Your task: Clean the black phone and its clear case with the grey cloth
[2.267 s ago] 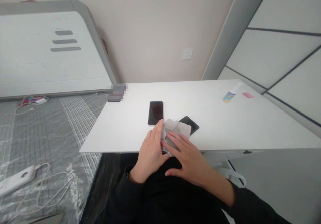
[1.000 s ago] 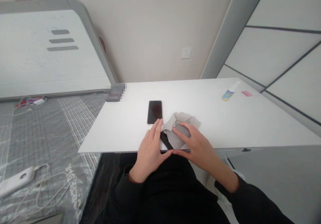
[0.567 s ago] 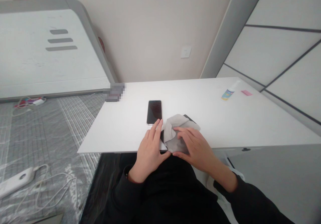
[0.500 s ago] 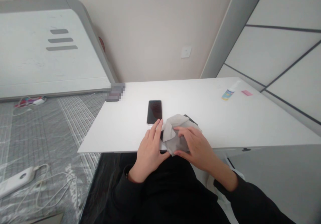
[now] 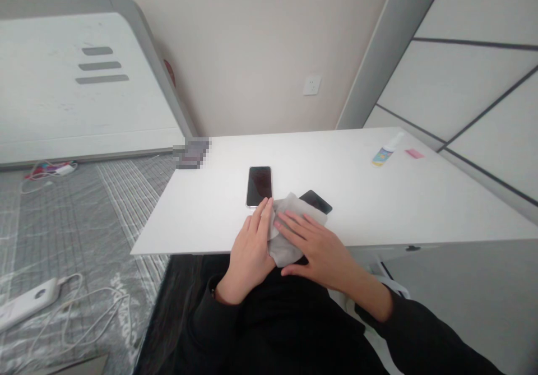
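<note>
Since half a second earlier, the right hand (image 5: 318, 253) has shifted left and opened from a pinch, drawing the cloth (image 5: 282, 250) with it; more of the dark slab (image 5: 316, 200) now shows.

Findings, largest item first, as I see them from the room. The desk (image 5: 390, 207) is white. At the middle of its near edge are both hands. The right lies over the cloth with fingers extended and slightly spread, pressing rather than clenched, thumb apart towards the near edge. The left hand (image 5: 250, 251) stands at the cloth's left side, fingers straight and close together; whether it grips the slab beneath I cannot tell.

The cloth is light grey and creased, its lower corner reaching past the near edge. Under it lies the slab, set askew, its far corner exposed and the remainder covered. Beyond the left fingertips, the phone (image 5: 259, 185) rests screen up, its screen dark; contact with the fingertips cannot be confirmed. At the far-left corner is an obscured object (image 5: 193, 154), unidentifiable. Near the far-right corner are the bottle (image 5: 383, 156), with a blue and yellow label, and, just right of it, the pink slip (image 5: 414, 153).
</note>
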Motion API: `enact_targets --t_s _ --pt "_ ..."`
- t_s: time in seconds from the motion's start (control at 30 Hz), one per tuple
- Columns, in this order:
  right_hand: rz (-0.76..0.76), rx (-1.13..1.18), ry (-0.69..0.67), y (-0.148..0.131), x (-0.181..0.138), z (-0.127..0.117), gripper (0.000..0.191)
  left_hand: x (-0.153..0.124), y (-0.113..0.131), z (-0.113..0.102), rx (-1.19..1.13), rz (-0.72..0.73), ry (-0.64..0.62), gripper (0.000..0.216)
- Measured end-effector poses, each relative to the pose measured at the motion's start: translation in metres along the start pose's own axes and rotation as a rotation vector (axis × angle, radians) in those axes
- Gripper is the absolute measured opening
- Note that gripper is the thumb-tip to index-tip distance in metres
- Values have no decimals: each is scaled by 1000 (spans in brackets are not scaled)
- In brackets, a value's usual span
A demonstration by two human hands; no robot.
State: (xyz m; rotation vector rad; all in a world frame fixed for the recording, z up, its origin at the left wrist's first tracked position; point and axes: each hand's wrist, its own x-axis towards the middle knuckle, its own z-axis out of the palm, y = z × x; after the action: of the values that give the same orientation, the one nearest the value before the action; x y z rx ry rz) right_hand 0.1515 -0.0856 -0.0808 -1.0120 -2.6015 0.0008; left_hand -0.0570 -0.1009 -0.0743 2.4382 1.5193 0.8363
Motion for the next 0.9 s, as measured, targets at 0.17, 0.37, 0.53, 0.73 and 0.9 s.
enact_targets --t_s 0.17,0.37,0.53,0.73,0.9 --pt "212 -28 90 10 -2 2 98 1 1 -1 -27 -26 -2 117" --pt "89 118 39 1 -5 -1 98 1 1 -2 -27 -16 -9 118" --pt "208 71 104 10 -5 -4 88 2 2 -3 -43 -32 -14 116" --pt "132 61 23 12 -5 -5 86 2 3 -3 -38 -40 -15 117" --pt "110 -7 37 9 -4 -3 96 1 1 -2 -31 -24 -7 113"
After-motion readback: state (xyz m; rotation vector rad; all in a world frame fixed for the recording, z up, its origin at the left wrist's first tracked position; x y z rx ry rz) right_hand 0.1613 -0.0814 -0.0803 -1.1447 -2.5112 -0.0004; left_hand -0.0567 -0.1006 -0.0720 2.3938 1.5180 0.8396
